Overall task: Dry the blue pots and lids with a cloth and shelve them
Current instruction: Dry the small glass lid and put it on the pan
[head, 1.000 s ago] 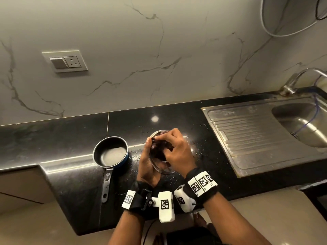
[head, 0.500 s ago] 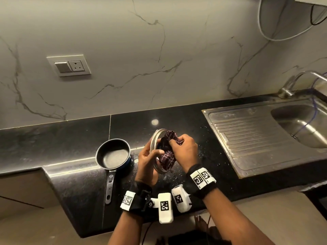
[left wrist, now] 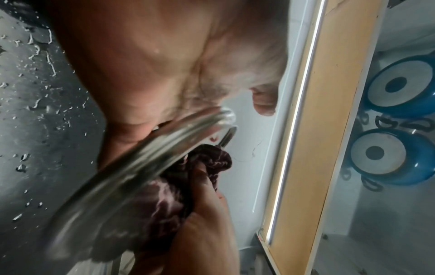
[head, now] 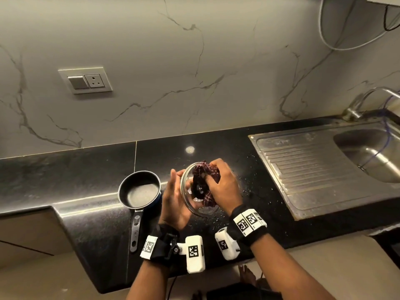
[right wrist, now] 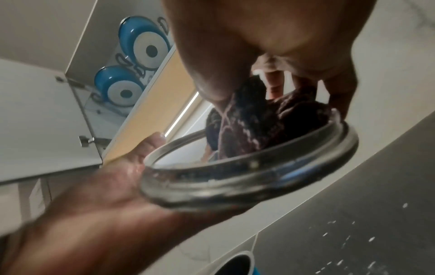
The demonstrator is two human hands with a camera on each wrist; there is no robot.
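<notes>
Nearest the viewer, the left hand [head: 176, 200] supports a round glass lid with a metal rim [head: 195, 210] from its left edge, palm turned toward the glass, fingers reaching up along the rim; the lid is tilted up on edge above the surface. The right hand [head: 220, 187] has its fingers curled round a bunched dark maroon patterned cloth [head: 204, 180] and presses it against the face of the lid, close to the lid's dark central knob. In the right wrist view the cloth [right wrist: 247, 130] sits inside the rim of the lid [right wrist: 259, 171], with the left hand [right wrist: 98, 195] beneath the rim. In the left wrist view the lid's rim [left wrist: 146, 160] crosses diagonally, with the cloth [left wrist: 188, 176] behind it.

Just left of the hands, a small blue saucepan with a dark inside and a long metal handle [head: 140, 189] stands on the glossy black stone surface [head: 86, 213], handle pointing toward the viewer. Water droplets speckle the surface round the hands.

To the right lies a stainless steel sink with a ribbed drainboard [head: 313, 169], a tap [head: 363, 100] at its far edge. Behind is a white marble-veined wall [head: 194, 61] bearing a switch and socket plate [head: 86, 80].

Both wrist views show two blue pots [left wrist: 400, 119] standing side by side on a shelf in an open white cupboard [right wrist: 47, 121], seen from below.
</notes>
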